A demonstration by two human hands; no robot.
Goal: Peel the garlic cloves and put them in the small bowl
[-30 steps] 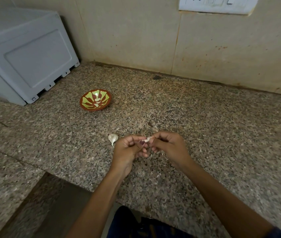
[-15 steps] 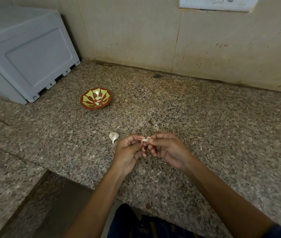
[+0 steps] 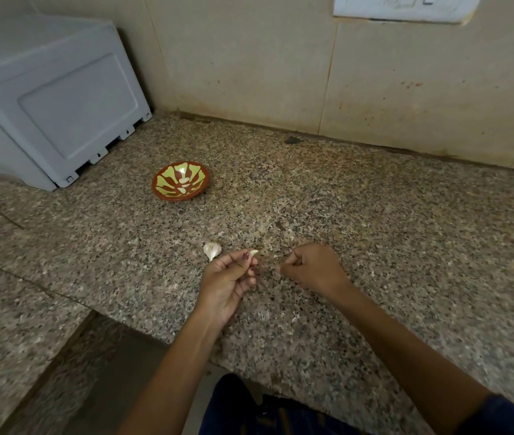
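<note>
Left hand: the left hand [image 3: 229, 279] is pinching a small garlic clove [image 3: 253, 253] at its fingertips, the pale tip poking out past the thumb. Looks mostly bare, but it's too small to tell if any skin is still stuck on.

Right hand: the right hand [image 3: 314, 267] sits just beside the left, not touching it, fingers curled in. Can't tell if there's a scrap of peel pinched in there or nothing at all, tbh.

Bowl: the small bowl [image 3: 159, 181], red and yellow-green pattern, is well off to the upper left on the counter [image 3: 375, 230], near the white appliance [image 3: 51, 102]. There are a couple of pale peeled cloves [image 3: 183, 180] in it already, by the look of them.

Still to do: one unpeeled clove [image 3: 212, 250] lies on the counter just beyond the left hand, papery skin on.

Step in hand: my guess is this clove is about done and should go in the bowl next.

How I'd do it: roll the clove between the fingertips first and check for leftover skin, especially at the root end where it clings. Drop any peel on the counter away from the bowl. Carry the clove right over the bowl and let go low so it doesn't bounce off the rim.

Watch out: it's tiny and slick once bare, so keep the pinch firm on the way over.
</note>
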